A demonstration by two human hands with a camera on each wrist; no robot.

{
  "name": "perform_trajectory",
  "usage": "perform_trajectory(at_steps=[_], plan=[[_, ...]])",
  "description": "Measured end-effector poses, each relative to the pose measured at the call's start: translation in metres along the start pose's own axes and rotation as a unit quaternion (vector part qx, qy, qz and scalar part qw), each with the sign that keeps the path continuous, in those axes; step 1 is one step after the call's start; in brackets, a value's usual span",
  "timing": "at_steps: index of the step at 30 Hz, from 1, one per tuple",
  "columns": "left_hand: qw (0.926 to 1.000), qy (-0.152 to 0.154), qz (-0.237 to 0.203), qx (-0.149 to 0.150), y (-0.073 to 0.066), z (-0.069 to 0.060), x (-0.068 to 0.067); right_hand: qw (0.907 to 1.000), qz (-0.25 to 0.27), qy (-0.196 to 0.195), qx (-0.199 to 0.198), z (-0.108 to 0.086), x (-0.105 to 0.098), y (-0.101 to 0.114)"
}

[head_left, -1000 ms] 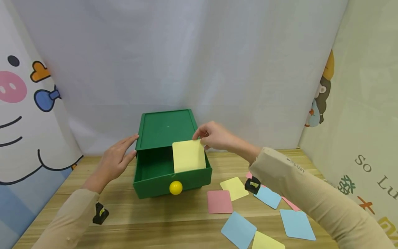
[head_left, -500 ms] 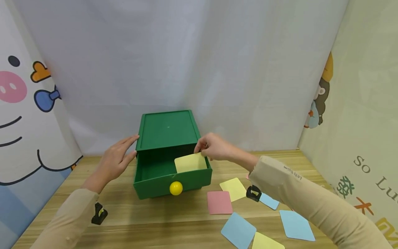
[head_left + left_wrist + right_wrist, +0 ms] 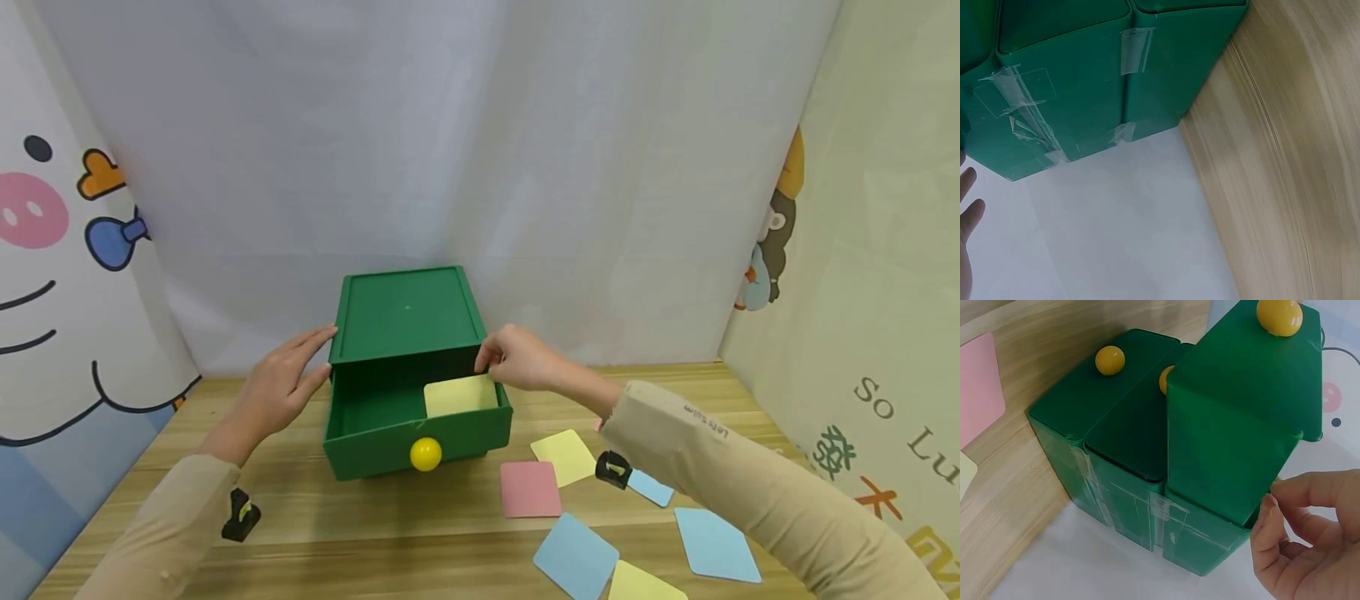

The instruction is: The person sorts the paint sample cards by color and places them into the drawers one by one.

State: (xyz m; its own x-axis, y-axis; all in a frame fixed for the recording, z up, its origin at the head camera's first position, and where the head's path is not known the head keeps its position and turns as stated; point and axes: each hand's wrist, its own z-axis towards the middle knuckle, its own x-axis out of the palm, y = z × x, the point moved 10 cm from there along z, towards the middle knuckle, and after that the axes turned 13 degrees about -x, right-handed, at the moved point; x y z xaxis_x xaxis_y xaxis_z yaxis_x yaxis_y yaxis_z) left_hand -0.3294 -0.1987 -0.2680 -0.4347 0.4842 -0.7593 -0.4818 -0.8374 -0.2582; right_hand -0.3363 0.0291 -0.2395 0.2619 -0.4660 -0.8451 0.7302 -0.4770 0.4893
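Note:
The top drawer of a green cabinet is pulled out, with a yellow ball knob on its front. Inside at the right, a yellow card stands partly below the rim. My right hand pinches its upper right corner between thumb and fingers; in the right wrist view that hand is at the drawer's side edge, the card hidden. My left hand rests with straight fingers against the cabinet's left side; its fingertips show at the left wrist view's edge.
Several cards lie on the wooden table at the right: pink, yellow, blue and others, some partly under the right sleeve. Two more knobbed drawers, shut, show below in the right wrist view. A white curtain hangs behind.
The right hand has moved down, lowering the yellow card into the drawer, so less of it shows above the front. The left hand has stayed in place.

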Motion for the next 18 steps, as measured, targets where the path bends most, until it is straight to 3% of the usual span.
perform_trajectory(at_steps=[10,18], plan=[[1.0000,0.002,0.001,-0.003,-0.001,0.000,0.000,0.9992,0.029,-0.025,0.008,-0.009,-0.023,-0.016],[0.9999,0.009,0.002,-0.010,0.000,0.000,0.000,0.9983,0.053,-0.021,0.015,-0.029,-0.032,-0.062]])
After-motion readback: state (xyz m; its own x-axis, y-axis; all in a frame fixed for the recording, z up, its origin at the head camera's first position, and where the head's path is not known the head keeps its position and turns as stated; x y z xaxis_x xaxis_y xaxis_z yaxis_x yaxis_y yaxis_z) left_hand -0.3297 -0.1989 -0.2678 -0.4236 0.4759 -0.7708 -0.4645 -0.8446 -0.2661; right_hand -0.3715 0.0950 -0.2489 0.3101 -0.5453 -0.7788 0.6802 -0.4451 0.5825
